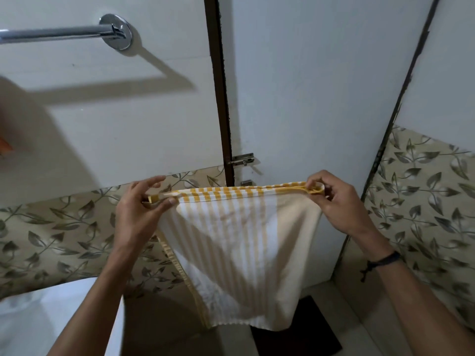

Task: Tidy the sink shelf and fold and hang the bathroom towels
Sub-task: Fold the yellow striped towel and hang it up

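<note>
My left hand (140,204) and right hand (334,199) reach forward, each grip pinched on a top corner of the towel (241,247); its top edge runs level left-to-right, its body hanging straight down.

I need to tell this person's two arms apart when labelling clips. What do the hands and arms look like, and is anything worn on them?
Both forearms are bare, with no sleeves or gloves showing. The right hand has a thin dark cord bracelet at its wrist, with a short knotted end dangling. The left hand and its wrist show nothing worn. No rings are visible.
</note>
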A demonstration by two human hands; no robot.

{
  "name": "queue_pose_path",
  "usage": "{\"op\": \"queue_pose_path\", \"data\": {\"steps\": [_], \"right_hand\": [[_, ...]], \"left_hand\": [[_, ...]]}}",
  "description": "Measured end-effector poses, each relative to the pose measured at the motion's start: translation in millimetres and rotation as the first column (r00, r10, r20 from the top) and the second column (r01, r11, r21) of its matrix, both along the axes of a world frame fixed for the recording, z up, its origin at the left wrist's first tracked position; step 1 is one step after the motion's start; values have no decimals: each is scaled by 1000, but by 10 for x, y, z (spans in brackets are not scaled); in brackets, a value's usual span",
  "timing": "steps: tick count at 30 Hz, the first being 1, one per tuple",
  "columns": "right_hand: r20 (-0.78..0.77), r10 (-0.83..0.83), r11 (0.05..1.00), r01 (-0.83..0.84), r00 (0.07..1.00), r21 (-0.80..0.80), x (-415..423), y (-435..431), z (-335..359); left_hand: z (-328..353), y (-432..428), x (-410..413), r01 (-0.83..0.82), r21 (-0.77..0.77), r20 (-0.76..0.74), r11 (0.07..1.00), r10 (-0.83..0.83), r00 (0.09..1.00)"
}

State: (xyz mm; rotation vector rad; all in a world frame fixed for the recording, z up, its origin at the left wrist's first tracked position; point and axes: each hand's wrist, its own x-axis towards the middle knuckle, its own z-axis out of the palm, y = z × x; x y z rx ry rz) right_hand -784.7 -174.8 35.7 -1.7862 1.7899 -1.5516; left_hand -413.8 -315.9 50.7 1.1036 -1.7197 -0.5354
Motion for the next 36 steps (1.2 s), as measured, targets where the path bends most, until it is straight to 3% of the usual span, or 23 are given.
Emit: {"op": "queue_pose_path", "data": {"steps": [4, 10, 14, 18, 21, 24, 28, 30, 36], "right_hand": [[28, -1, 999, 0, 1000, 50, -96, -1, -14], [125, 54, 998, -56, 991, 16, -50, 22, 19], [174, 121, 990, -131, 977, 49, 41, 104, 67], [224, 252, 919, -305, 941, 249, 116, 182, 132], [280, -51, 981, -5, 959, 195, 65, -176, -4], [294, -340, 937, 294, 893, 190, 294, -520, -230], [283, -339, 938, 302, 897, 167, 1105, -421, -442], [294, -287, 957, 259, 912, 133, 1409, -287, -535], [47, -162, 983, 158, 986, 91, 1751, -120, -711]], "left_hand": [[66, 51, 133, 39, 133, 176, 990, -63, 982], [64, 152, 156, -82, 71, 281, 994, 59, 958], [-3, 191, 185, -106, 80, 248, 991, 83, 965], [-30, 208, 173, -36, 233, 144, 972, 2, 990], [-6, 32, 123, -95, 278, 141, 956, 57, 988], [-58, 6, -121, -128, 366, 153, 922, 76, 985], [-351, 298, -465, 149, 645, -228, 750, 3, 974], [-519, 499, -620, 267, 686, -365, 677, 2, 931], [-723, 826, -815, 309, 644, -459, 700, 30, 888]]}}
